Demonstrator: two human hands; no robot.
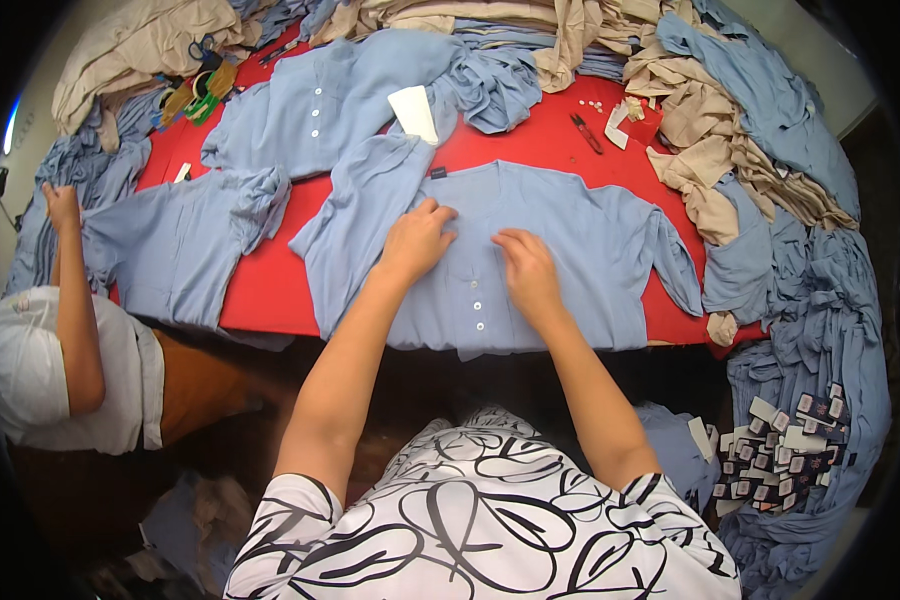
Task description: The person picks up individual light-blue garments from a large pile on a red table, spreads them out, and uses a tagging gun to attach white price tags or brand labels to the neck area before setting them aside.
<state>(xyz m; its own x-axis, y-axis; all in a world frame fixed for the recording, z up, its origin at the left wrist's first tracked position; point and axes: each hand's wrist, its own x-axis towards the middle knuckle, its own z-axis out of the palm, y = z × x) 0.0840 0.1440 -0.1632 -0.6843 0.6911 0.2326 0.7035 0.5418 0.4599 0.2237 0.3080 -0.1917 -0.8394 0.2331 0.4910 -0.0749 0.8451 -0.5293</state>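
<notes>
A light blue long-sleeved shirt (590, 250) lies spread before me, with white buttons (477, 306) down its front placket. Its left-hand sleeve is folded upward, while the other sleeve hangs toward the table's right edge. My left hand (418, 240) is on the shirt front below the collar, fingers curled and closed on the cloth. Across the placket, my right hand (530, 270) has its fingers bent together at the fabric, closed on it. The thumb tips are mostly hidden.
Beyond lies another buttoned blue shirt (315, 105) with a white paper piece (413, 114). A co-worker (80, 370) at left handles a blue garment (180, 240). Red-handled thread snips (587, 134) lie on the red table (545, 140). Tags (780, 455) hang at right by piled garments.
</notes>
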